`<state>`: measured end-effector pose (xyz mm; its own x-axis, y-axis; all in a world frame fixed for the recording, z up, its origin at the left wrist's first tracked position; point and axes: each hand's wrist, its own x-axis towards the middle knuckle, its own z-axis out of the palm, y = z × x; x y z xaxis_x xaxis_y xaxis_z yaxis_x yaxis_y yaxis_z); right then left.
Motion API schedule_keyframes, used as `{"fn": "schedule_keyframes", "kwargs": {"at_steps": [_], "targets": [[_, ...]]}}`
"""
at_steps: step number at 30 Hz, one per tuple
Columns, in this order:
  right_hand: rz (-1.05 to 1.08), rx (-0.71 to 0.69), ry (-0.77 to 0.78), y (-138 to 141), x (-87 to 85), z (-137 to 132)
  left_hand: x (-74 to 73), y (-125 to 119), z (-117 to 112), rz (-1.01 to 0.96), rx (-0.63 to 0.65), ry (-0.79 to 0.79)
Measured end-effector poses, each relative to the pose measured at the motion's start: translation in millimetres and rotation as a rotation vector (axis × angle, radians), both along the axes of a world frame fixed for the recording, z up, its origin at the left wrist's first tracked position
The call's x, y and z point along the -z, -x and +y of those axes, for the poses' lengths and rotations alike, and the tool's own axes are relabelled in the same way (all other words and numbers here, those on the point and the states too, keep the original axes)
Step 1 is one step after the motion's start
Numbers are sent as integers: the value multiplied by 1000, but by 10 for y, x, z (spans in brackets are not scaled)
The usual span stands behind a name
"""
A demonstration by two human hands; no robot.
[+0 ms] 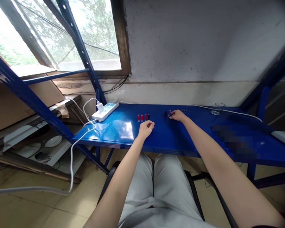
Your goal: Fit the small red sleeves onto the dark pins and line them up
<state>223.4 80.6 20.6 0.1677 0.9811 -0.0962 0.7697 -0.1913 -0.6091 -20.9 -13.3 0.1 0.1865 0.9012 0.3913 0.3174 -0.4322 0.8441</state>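
My left hand (146, 129) rests over the blue table with its fingers curled together. Whatever may be between them is too small to make out. Just beyond it stands a row of three small red cylinders (142, 118) and a black one (148, 117). My right hand (177, 115) reaches farther back, its fingertips down near the table and drawn close together beside tiny clear pieces (169, 111). Left of those fingertips is another small black cylinder (165, 113). Several small clear pieces (185, 111) lie in a group behind my right hand, partly hidden by it.
A white power strip (106, 110) with a plug and cables lies at the table's left end. Toward the right are a clear glass (218, 108), a blurred-out dark item (237, 141) and a white object (283, 138). Blue metal posts frame the blue table (123, 134).
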Motion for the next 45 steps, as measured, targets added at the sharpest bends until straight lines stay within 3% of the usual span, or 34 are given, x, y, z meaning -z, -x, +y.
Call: {"fn": "schedule_keyframes", "kwargs": {"at_steps": [3, 6, 8, 10, 12, 16, 22, 33, 45], "targets": [[2, 2, 12, -66, -78, -139, -8, 1, -2, -51, -88, 7], [-42, 10, -145, 11, -116, -333, -19, 7, -2, -133, -196, 10], [-26, -35, -272, 160, -120, -467, -26, 15, 0, -200, -277, 9], [14, -203, -342, 363, -111, -575, -35, 27, 2, -267, -344, 5], [17, -311, -345, 582, -93, -634, -45, 40, 4, -334, -381, 1], [-35, -341, -331, 943, -28, -601, -55, 58, 13, -437, -397, 13], [-189, -272, -246, 1191, 87, -439, -42, 63, 31, -450, -396, 21], [-104, -191, -169, 1288, 82, -366, -8, 60, 58, -460, -412, 17], [-114, -112, -211, 1346, 77, -394, -11, 45, 36, -419, -403, -16]]}}
